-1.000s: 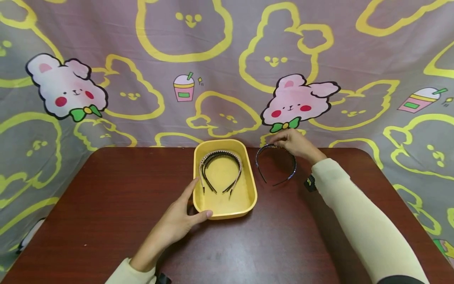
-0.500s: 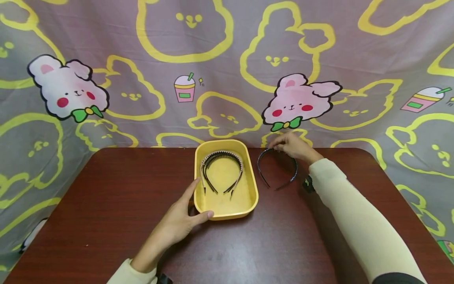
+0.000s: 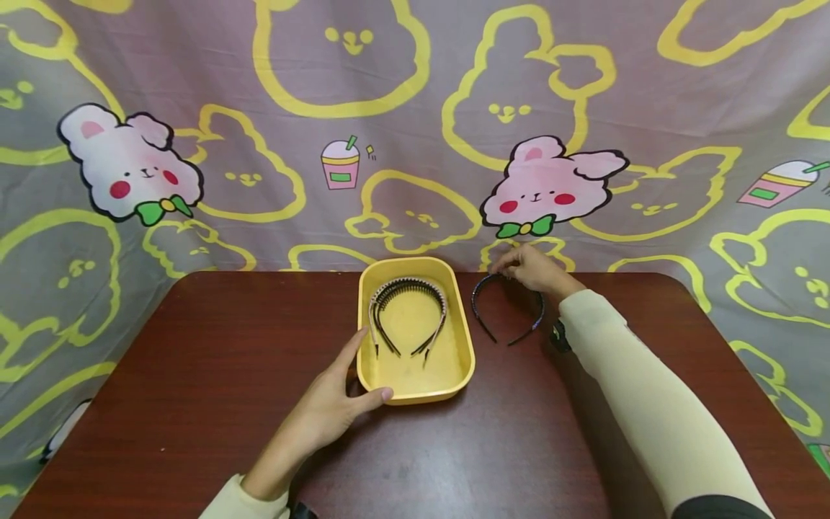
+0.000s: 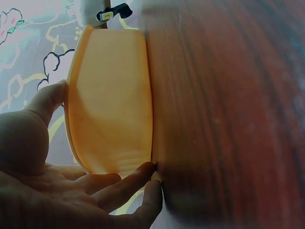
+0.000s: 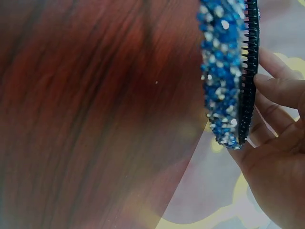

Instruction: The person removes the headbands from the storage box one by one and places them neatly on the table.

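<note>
In the head view my left hand [image 3: 327,404] holds the near left corner of a yellow plastic tray [image 3: 464,353]. The left wrist view shows its thumb at the rim of the tray [image 4: 109,95] and the fingertips low along the wall. Inside lie black toothed headbands and a pale one [image 3: 445,306], nested together. Right of the tray, my right hand [image 3: 534,272] pinches the top of a dark beaded headband [image 3: 476,306], whose tips point toward me. Up close, this headband [image 5: 221,71] has blue and silver beads outside and black comb teeth inside; the thumb touches the toothed side.
A dark red-brown wooden table [image 3: 214,375] bears the tray. Just behind its far edge hangs a curtain [image 3: 402,137] with rabbit and drink-cup prints. The sleeved right forearm [image 3: 655,404] crosses the table's right side.
The right hand has come slightly lower in the head view, and the beaded headband has shifted a little toward me. The left hand stays on the tray.
</note>
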`<state>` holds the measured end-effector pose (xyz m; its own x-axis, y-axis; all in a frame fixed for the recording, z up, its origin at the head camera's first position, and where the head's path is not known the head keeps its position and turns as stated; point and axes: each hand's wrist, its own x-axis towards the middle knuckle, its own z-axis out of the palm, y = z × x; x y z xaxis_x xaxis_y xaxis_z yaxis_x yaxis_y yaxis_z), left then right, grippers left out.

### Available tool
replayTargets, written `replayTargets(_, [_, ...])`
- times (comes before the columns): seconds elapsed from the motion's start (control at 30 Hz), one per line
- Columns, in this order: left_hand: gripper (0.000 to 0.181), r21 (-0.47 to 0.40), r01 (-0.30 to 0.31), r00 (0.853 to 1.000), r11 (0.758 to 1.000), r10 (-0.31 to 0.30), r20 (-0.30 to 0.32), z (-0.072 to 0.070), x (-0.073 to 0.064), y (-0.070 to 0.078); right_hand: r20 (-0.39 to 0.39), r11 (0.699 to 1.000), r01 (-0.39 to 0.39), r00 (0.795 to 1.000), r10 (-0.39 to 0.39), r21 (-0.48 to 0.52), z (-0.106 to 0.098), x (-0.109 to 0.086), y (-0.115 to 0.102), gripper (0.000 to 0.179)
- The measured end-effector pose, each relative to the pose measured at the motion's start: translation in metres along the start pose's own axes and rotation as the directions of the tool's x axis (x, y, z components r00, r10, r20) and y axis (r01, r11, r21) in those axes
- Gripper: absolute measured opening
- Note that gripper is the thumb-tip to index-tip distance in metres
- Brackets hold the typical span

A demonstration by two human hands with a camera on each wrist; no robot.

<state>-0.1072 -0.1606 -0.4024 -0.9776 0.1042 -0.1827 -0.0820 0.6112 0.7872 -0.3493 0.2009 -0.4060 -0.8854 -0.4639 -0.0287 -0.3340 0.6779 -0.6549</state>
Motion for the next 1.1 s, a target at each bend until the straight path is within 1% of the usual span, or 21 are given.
replayTargets(0.2, [0.106, 0.0, -0.011, 1.0, 1.0, 0.011, -0.003, 0.001, 0.001, -0.001, -0.008, 1.0, 0.002, 1.0, -0.002, -0.009, 0.001, 0.002, 0.001, 0.034])
replayTargets(0.4, [0.106, 0.002, -0.015, 1.0, 1.0, 0.015, -0.002, 0.001, 0.002, -0.002, -0.007, 1.0, -0.01, 1.0, 0.01, -0.009, 0.002, 0.003, 0.003, 0.042])
replayTargets(0.53, [0.105, 0.007, -0.011, 1.0, 1.0, 0.011, -0.002, 0.001, 0.001, -0.001, -0.009, 1.0, -0.003, 1.0, 0.003, -0.013, 0.003, 0.004, 0.005, 0.044])
replayTargets(0.7, [0.105, 0.012, -0.008, 1.0, 1.0, 0.008, -0.002, 0.001, 0.0, -0.001, -0.02, 1.0, 0.028, 0.999, -0.029, -0.012, 0.006, 0.004, 0.007, 0.042])
replayTargets(0.93, [0.105, 0.008, -0.009, 1.0, 1.0, 0.009, 0.003, 0.001, 0.0, -0.001, -0.052, 1.0, 0.022, 0.998, -0.023, -0.015, 0.01, 0.003, 0.005, 0.041])
replayTargets(1.1, [0.105, 0.014, -0.01, 1.0, 1.0, 0.01, 0.0, 0.001, -0.001, -0.001, -0.058, 1.0, 0.024, 0.998, -0.025, -0.01, 0.011, 0.003, 0.004, 0.039])
